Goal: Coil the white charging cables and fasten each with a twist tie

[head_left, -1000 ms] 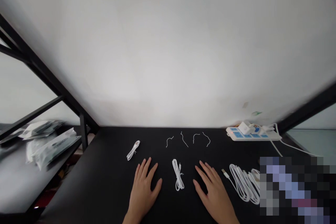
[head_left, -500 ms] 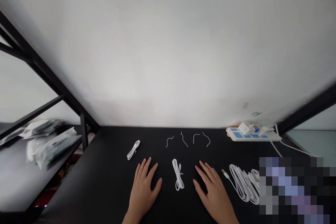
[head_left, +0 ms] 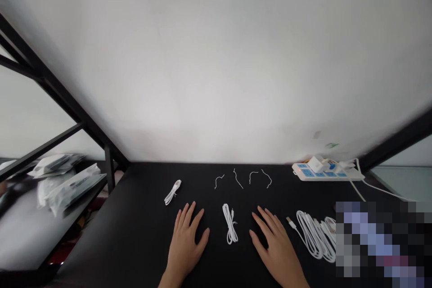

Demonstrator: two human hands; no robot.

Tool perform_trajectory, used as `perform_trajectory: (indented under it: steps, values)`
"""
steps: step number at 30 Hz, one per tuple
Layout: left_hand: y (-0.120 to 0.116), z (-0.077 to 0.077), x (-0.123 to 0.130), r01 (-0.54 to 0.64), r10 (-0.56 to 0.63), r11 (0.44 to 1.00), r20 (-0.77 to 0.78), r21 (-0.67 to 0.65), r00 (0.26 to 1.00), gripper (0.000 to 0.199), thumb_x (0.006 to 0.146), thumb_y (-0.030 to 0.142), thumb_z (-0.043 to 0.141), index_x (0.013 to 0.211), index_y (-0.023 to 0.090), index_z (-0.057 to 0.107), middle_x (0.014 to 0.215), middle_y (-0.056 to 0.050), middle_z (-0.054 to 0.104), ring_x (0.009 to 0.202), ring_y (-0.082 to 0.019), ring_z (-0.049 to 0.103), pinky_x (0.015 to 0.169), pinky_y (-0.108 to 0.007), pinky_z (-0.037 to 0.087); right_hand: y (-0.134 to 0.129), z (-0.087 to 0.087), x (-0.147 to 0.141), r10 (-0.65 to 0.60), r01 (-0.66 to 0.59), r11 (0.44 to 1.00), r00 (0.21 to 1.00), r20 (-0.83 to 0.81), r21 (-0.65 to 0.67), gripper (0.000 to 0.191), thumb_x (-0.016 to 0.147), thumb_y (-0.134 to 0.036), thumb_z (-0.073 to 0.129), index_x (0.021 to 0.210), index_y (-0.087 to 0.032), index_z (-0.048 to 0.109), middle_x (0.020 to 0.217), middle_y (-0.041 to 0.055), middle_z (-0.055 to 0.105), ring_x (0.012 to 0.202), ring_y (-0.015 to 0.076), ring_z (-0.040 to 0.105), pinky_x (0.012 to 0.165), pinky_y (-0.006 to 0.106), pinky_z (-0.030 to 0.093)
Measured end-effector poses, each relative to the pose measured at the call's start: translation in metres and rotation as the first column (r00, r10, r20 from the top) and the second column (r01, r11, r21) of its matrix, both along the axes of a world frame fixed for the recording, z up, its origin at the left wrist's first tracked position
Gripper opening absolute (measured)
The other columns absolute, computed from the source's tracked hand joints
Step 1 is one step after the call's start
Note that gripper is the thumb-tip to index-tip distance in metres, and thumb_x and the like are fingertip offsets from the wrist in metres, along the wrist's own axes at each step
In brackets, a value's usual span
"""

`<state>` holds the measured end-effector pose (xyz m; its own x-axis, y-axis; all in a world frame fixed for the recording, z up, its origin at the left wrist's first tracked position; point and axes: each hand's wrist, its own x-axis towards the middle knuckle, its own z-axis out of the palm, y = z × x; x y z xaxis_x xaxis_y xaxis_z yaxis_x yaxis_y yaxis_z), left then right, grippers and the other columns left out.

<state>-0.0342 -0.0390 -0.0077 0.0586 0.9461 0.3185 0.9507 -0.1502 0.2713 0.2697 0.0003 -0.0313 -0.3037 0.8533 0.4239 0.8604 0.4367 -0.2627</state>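
Observation:
My left hand [head_left: 186,244] lies flat on the black tabletop, fingers spread and holding nothing. To the right of it, my right hand [head_left: 276,245] rests the same way, palm down and open. Between the two hands sits a white charging cable [head_left: 230,225], folded into a bundle and bound with a twist tie. Neither hand touches it. Another tied white cable [head_left: 173,192] lies beyond my left fingertips. Loose white cables [head_left: 313,236] are coiled to the right of my right hand, one USB plug [head_left: 290,222] pointing toward it.
Several white twist ties [head_left: 238,179] lie in a row near the wall. At the back right stands a power strip [head_left: 347,174] with a white charger [head_left: 317,164] plugged in. Plastic-wrapped packages [head_left: 77,186] lie on the neighbouring table at left. A pixelated patch covers the lower right.
The view has shifted very slightly. Both hands and the cables keep their places on the table. At the far left edge, a blurred shape has appeared by the packages.

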Motion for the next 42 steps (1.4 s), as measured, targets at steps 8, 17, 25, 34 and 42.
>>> perform_trajectory:
  steps: [8,17,25,34,42]
  values:
    - [0.008,0.011,0.019,-0.057,0.062,0.997,0.096,-0.052,0.993,0.041,0.098,0.036,0.051,0.133,0.020,0.064,0.150,-0.011,0.053,0.146,-0.034,0.039,0.116,-0.059,0.039,0.001,0.000,-0.001,0.005,-0.005,1.000,0.999,-0.034,0.003,0.047,0.098,-0.047,0.053,0.137,-0.022,0.060,0.148,0.0099,0.055,0.138,0.0340,0.049,0.113,0.056,0.042]
    - [0.026,0.039,0.104,-0.028,0.049,0.990,0.153,-0.141,0.987,0.048,0.091,0.040,0.058,0.136,0.022,0.062,0.111,-0.011,0.067,0.101,-0.030,0.065,0.087,-0.045,0.054,-0.004,0.012,-0.002,0.004,-0.007,0.997,0.999,-0.041,-0.072,0.045,0.098,-0.041,0.055,0.138,-0.020,0.060,0.150,0.0107,0.053,0.140,0.0331,0.046,0.115,0.056,0.041]
    - [0.027,0.020,0.082,0.032,0.004,0.975,0.164,-0.218,0.986,0.046,0.096,0.028,0.047,0.141,0.024,0.057,0.112,-0.009,0.066,0.100,-0.022,0.067,0.086,-0.031,0.054,-0.008,0.023,-0.002,-0.001,-0.009,0.993,0.996,-0.084,-0.119,0.042,0.097,-0.033,0.055,0.137,-0.020,0.060,0.151,0.0102,0.051,0.142,0.0328,0.044,0.116,0.057,0.040]
    - [0.052,0.020,-0.050,-0.144,0.156,0.987,-0.202,0.076,0.967,0.049,0.094,0.045,0.051,0.124,0.011,0.069,0.106,-0.017,0.060,0.098,-0.031,0.058,0.095,-0.048,0.048,-0.021,0.046,0.020,-0.149,0.183,0.980,0.936,-0.318,0.076,0.019,0.094,-0.026,0.059,0.106,-0.023,0.072,0.125,0.0091,0.067,0.126,0.0301,0.054,0.106,0.051,0.045]
    - [0.038,0.046,0.002,-0.159,0.132,0.982,0.235,0.102,0.963,0.041,0.093,0.046,0.059,0.120,0.017,0.070,0.122,-0.014,0.064,0.113,-0.030,0.060,0.099,-0.048,0.049,-0.048,0.042,0.082,-0.622,0.630,0.776,0.774,-0.122,0.044,0.022,0.092,-0.037,0.063,0.098,-0.023,0.078,0.111,0.0105,0.067,0.103,0.0318,0.050,0.086,0.047,0.036]
